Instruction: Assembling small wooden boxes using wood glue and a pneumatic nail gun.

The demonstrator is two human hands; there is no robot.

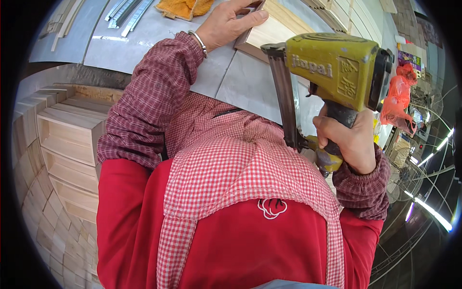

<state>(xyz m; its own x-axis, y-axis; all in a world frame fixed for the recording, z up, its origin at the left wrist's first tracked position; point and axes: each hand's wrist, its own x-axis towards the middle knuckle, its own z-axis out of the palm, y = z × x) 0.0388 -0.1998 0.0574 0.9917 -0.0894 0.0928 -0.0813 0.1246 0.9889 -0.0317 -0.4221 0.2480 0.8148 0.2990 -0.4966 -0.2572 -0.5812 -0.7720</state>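
My right hand is closed around the black handle of an olive-yellow nail gun, which is raised in front of my apron at the right. Its long dark magazine points down toward the table edge. At the top, my left hand grips the end of a pale wooden box lying on the grey tabletop, its thumb over the darker end panel. Some of the left fingers are hidden behind that panel. The nail gun covers part of the box's near right side from sight.
Metal staple strips and an orange cloth lie on the table left of the box. Thin wood strips are at the far left. Wooden boxes stand stacked below left. A red plastic bag hangs at right, near fans.
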